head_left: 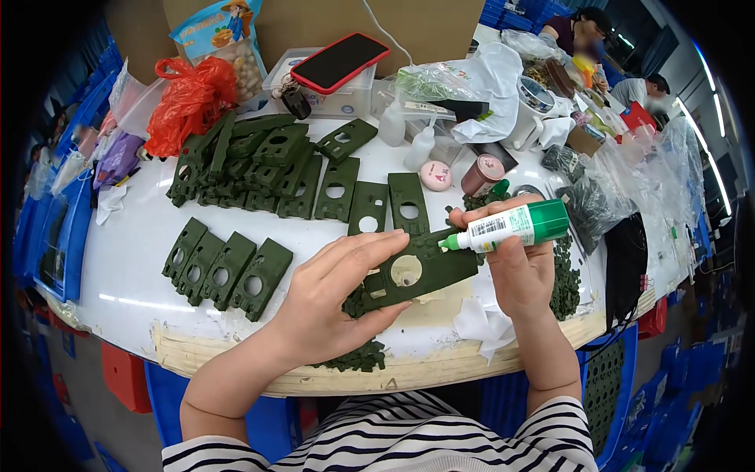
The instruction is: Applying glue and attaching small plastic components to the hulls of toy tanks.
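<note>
My left hand (322, 295) is closed on the edges of a dark green plastic tank hull part (447, 271), thumb below and fingers above. The part has a large round hole and is tilted over the near side of the table. In my right hand (521, 279) is a white-and-green glue bottle (503, 226), lying nearly level, its green nozzle pointing left at the part's upper edge. Whether the tip touches the part I cannot tell. Beyond my hands lie similar green parts (336, 189); several more stand in a row (253, 277) at the left.
Small green pieces lie in piles (565, 287) near the right. Behind are squeeze bottles (422, 146), a pink round tin (436, 175), a red-cased phone (340, 63) on a clear box, and a red bag (189, 102). White tissue (486, 324) lies near the front edge. Two people sit far right.
</note>
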Tool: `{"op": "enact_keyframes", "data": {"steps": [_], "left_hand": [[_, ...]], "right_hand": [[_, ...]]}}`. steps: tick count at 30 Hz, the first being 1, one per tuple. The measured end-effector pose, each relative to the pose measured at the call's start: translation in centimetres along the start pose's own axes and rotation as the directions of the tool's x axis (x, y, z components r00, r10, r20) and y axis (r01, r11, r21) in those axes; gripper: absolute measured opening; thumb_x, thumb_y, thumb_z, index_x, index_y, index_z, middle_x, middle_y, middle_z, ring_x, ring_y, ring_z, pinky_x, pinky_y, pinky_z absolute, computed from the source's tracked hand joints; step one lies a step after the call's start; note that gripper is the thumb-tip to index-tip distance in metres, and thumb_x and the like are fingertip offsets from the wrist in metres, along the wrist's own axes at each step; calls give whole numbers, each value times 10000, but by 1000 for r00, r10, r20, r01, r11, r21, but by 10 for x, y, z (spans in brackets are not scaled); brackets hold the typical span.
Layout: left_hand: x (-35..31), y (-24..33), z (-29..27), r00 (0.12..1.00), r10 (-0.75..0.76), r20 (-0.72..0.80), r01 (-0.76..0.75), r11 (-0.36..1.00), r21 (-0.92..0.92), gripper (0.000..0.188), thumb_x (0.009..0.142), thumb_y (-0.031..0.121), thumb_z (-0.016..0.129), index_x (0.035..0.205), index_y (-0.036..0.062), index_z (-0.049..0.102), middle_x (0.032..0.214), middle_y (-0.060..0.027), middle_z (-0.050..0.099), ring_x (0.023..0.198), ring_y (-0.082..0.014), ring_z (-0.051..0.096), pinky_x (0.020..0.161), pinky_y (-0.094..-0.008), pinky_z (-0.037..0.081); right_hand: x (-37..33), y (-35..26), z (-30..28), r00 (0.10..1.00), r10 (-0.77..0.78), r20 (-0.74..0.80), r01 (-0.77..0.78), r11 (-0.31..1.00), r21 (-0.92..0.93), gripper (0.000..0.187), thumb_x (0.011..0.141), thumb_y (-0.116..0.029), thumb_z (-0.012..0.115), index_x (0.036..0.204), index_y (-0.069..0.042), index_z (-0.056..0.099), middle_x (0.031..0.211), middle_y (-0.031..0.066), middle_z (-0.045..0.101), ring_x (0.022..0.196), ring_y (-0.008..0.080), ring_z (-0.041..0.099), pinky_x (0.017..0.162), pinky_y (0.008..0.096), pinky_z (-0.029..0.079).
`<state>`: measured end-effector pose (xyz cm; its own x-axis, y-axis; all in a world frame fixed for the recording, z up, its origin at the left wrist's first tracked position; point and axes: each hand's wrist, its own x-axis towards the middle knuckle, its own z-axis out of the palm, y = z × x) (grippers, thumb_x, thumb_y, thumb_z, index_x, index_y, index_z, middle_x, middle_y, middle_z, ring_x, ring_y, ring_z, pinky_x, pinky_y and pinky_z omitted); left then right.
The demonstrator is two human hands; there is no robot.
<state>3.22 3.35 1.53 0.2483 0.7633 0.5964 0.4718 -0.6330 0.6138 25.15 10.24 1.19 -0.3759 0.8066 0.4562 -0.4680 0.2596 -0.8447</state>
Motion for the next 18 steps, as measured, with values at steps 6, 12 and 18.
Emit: {"op": "enact_keyframes", "data": {"steps": [6,12,18], "left_hand": [[-1,-5,2,1000,7,7,-7,1000,-2,590,641,43,799,1181,-33,575,1145,-174,623,972,-270,634,843,-327,512],[-1,-5,2,1000,10,9,-10,1000,6,587,633,45,803,1170,-36,581,1149,-174,624,966,-267,637,830,-326,513],[-2,-6,3,999,32,6,-32,999,30,588,635,51,801,1173,-28,578,1148,-169,623,962,-276,634,818,-331,517]], "right_hand": [[-2,0,-3,1000,1,9,-1,1000,-7,320,893,-164,630,1122,-5,473,1074,210,631,1076,332,602,930,439,483],[-3,1,-3,1000,6,8,-6,1000,3,320,892,-156,630,1123,-4,469,1075,214,631,1079,328,601,933,438,482],[-3,0,-1,1000,9,7,-9,1000,-18,321,891,-158,633,1117,2,470,1068,207,634,1072,310,607,932,427,484]]}}
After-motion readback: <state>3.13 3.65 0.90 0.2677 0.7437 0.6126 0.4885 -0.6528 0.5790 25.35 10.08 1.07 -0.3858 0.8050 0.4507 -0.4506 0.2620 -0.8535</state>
